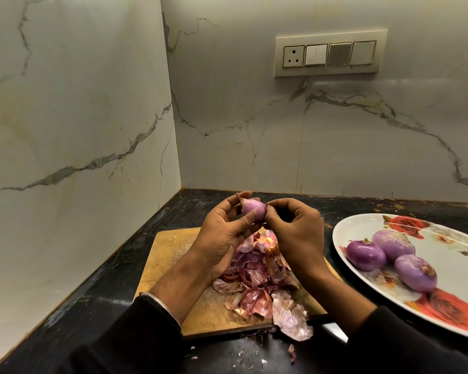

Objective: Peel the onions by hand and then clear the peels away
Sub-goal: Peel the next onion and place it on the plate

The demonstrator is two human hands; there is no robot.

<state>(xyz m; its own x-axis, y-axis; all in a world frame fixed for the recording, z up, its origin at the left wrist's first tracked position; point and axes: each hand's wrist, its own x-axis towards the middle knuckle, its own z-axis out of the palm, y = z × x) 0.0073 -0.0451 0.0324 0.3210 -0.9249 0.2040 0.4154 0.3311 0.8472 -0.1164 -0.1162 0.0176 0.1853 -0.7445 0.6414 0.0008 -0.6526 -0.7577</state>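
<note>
- Left hand (222, 233) cradles a red onion (253, 208) above the cutting board (170, 247); right hand (295, 228) pinches its skin.
- Three peeled onions (389, 255) lie on the floral plate (443, 314).
- Peels (262, 282) remain heaped on the board, not yet cleared.

- The left hand (222, 233) is cradling a small peeled onion (253, 208) above the wooden cutting board (170, 252), fingers curling round it.
- The right hand (295, 230) is pinching at the onion's right end with thumb and forefinger.
- A pile of purple onion peels (260, 282) is lying on the board beneath both hands, some spilling over its near edge onto the black tabletop (106, 298).
- Three peeled onions (389, 252) are sitting touching one another on a white rose-patterned plate (362, 225) to the right.
- A switch panel (330, 55) is sitting on the marble wall.
</note>
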